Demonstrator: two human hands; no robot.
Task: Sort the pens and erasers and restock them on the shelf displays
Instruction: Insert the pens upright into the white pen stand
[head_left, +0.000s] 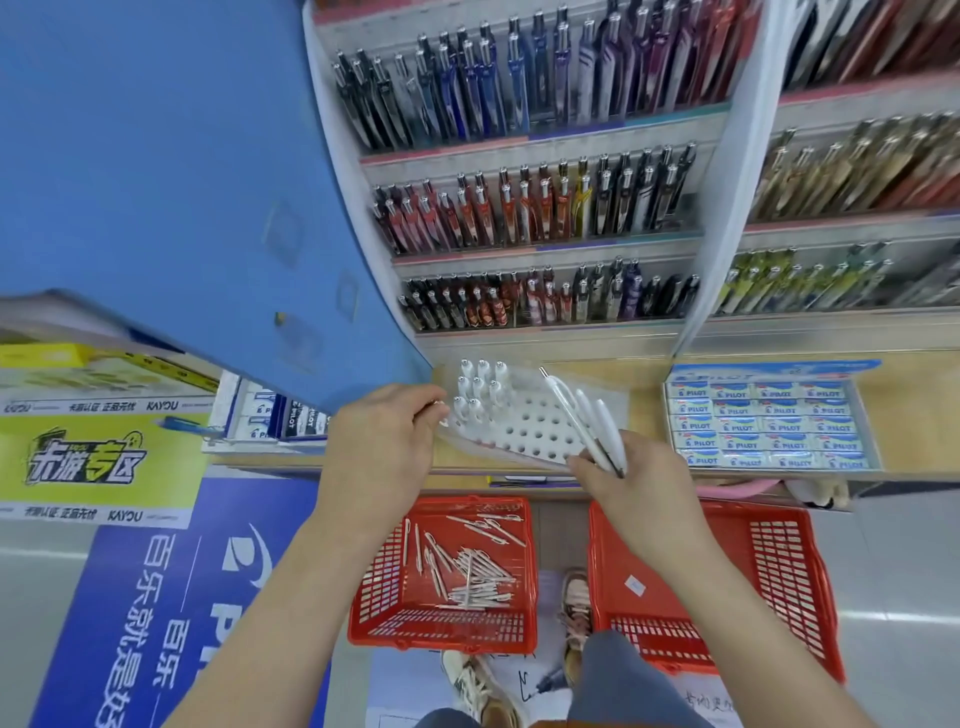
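Gripping slim white pens, metal-tipped, right hand

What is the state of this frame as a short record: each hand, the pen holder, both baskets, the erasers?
left hand: at the pen holder's left edge, fingers curled; what they pinch is unclear
right hand: grips a bunch of white pens over the holder
pen holder: white, perforated; pens stand only in its back left holes
left basket: red, holds loose pens
right basket: red, one small tag visible
eraser box: rows of Pilot erasers, right of the holder
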